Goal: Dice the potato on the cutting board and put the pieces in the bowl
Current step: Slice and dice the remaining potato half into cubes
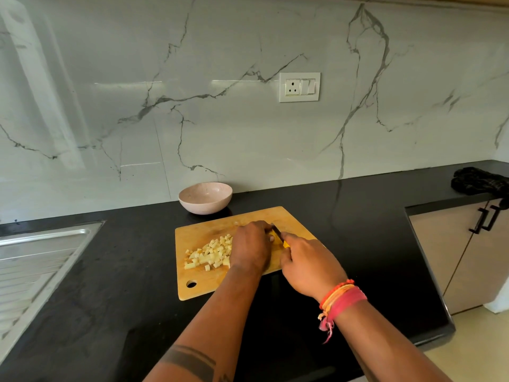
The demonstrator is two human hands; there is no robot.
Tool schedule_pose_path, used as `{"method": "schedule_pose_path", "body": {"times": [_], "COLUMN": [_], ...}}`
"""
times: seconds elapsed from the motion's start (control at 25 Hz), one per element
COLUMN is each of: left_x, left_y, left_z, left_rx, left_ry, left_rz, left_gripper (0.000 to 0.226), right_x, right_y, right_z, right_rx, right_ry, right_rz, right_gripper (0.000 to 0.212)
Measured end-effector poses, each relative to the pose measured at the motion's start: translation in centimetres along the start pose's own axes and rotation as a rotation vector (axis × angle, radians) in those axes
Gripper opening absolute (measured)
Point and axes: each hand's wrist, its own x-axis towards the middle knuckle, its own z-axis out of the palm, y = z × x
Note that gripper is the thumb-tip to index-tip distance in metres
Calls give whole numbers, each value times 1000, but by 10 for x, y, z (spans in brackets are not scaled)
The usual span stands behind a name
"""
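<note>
Left hand (252, 244) curled over remaining potato (272, 233) on cutting board (203, 282); right hand (308, 264) grips knife (278, 235). Diced pieces (210, 253) piled left; bowl (205, 198) empty behind. Judgement: potato firm, wet-slippery; hold with fingertips tucked.

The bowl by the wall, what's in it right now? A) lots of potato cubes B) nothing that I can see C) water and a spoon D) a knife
B: the bowl shows only its bare pink inside, while the potato cubes lie in a pile on the cutting board, beside the left hand.
</note>
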Motion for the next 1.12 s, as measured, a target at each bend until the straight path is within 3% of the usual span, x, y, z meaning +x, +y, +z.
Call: {"method": "schedule_pose_path", "body": {"times": [0.24, 0.68, 0.92, 1.12], "left_x": [-2, 2, 1, -1], "left_y": [-1, -2, -3, -1], "left_z": [-1, 2, 0, -3], "left_rx": [62, -69, -146, -111], "left_ry": [49, 24, 10, -9], "left_rz": [62, -43, -93, -91], "left_gripper": [26, 29, 30, 29], "right_x": [38, 5, -40, -21], "right_y": [-7, 2, 7, 1], "right_z": [9, 11, -3, -2], "right_rx": [21, -41, -43, 15], "right_ry": [-54, -156, -98, -14], "right_rz": [12, -4, 10, 33], "right_gripper": [37, 46, 52, 52]}}
